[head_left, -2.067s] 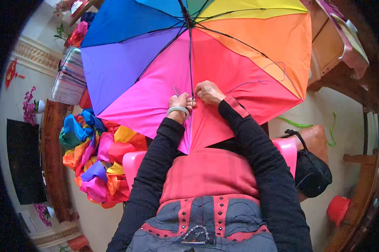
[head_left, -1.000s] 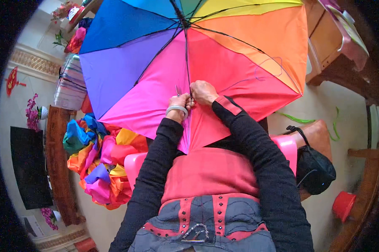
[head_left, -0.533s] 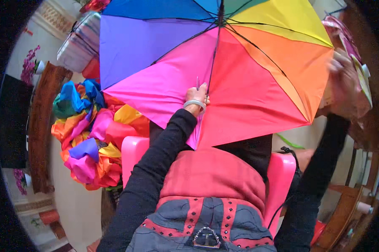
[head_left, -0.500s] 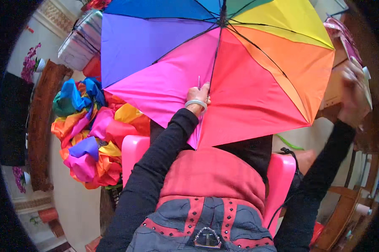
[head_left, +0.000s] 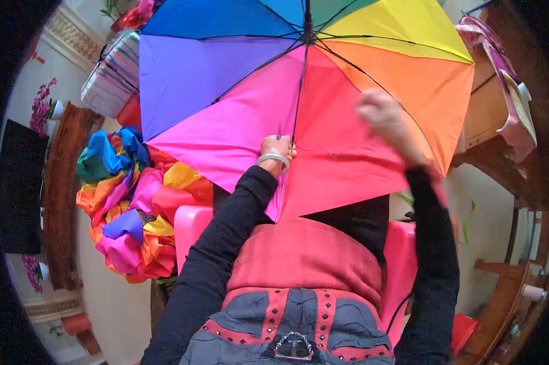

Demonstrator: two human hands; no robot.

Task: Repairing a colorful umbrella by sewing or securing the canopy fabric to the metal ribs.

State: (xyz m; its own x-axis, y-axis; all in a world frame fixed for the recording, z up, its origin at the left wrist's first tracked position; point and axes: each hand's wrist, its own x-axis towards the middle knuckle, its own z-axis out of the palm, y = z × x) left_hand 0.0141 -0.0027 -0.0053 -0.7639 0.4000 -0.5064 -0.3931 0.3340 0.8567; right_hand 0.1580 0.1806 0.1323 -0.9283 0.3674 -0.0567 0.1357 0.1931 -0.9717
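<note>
A rainbow umbrella canopy is spread inside up across my lap, its black ribs meeting at the far centre. My left hand, with a pale bangle at the wrist, is closed on the umbrella at a rib along the pink and red seam. A thin pointed metal piece sticks up from that hand; its kind is unclear. Over the red and orange panels, my right hand is raised with curled fingers, smeared by motion. What it holds cannot be made out. A fine thread curves across the red panel.
A heap of multicoloured fabric lies to my left, beside the pink chair I sit on. Beyond it are a silvery box and a wooden cabinet. At the right stands wooden furniture with a pink cloth over it.
My right hand has swung in from the far right to above the red panel. My left hand keeps its grip on the umbrella. The whole view has shifted slightly.
</note>
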